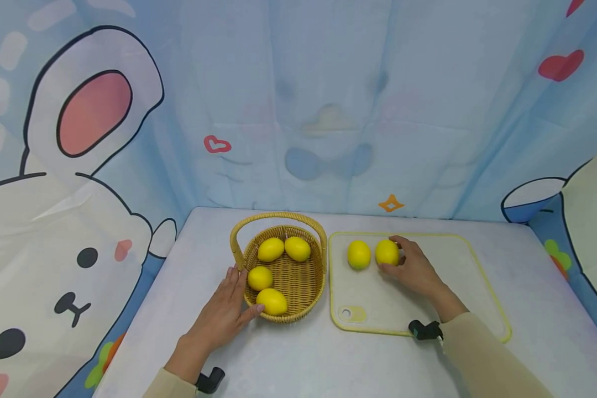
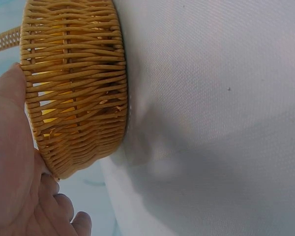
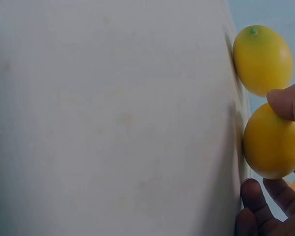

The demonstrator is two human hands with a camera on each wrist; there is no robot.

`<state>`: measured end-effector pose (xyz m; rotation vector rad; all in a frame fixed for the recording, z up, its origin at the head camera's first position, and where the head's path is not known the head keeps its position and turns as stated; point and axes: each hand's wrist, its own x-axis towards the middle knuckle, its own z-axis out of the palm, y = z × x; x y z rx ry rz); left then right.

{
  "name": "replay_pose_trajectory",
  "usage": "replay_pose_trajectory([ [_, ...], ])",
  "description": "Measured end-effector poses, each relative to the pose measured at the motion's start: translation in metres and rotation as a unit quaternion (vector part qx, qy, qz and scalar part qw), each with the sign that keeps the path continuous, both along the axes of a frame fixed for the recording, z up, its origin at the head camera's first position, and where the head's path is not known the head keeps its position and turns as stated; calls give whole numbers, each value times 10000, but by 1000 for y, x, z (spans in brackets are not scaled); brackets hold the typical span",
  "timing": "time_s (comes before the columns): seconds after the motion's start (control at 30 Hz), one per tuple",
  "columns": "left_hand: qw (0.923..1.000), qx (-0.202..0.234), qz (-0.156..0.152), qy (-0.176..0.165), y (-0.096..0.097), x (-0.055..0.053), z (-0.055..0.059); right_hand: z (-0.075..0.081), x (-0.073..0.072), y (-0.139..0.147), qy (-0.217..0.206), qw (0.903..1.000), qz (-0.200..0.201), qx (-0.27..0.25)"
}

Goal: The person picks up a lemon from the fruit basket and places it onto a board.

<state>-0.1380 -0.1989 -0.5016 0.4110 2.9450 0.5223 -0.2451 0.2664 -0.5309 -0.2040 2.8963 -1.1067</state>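
My right hand (image 1: 414,270) holds a yellow lemon (image 1: 387,252) between thumb and fingers over the cutting board (image 1: 408,309); the right wrist view shows the thumb on one side of this lemon (image 3: 273,142). Just left of it, a second lemon (image 1: 359,255) with a green tip sits on the board. My left hand (image 1: 221,309) lies against the left side of a round wicker basket (image 1: 298,284), its fingers extended and the thumb at the front rim. Several lemons (image 1: 271,302) rest inside, along the left and back. Through the left wrist view, the woven wall (image 2: 78,88) hides most of them.
The basket's arched handle (image 1: 278,215) stands up over its back. Behind the white table (image 1: 298,365) hangs a blue printed curtain (image 1: 328,110). The cutting board has a yellow edge and a hole at its front left corner, close beside the basket.
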Motion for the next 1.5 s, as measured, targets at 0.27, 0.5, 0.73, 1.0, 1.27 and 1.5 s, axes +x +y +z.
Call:
replay_pose_trajectory([
  [0.27,10000,0,-13,7,1,0,0,2,0,0,18,10000,60,-31],
  [0.5,10000,6,-3,1,1,0,-1,1,-1,0,-74,9999,30,88],
  [0.73,10000,-35,6,17,1,-1,-3,-2,-2,1,-111,9998,-3,185],
  [1.0,10000,-51,5,5,1,0,-2,3,1,0,-154,9998,-46,109],
  [1.27,10000,-18,8,16,0,1,-2,10,5,-1,42,10000,-84,-29],
  [1.5,10000,-19,-2,49,0,0,-1,22,17,-7,488,9984,-88,-259],
])
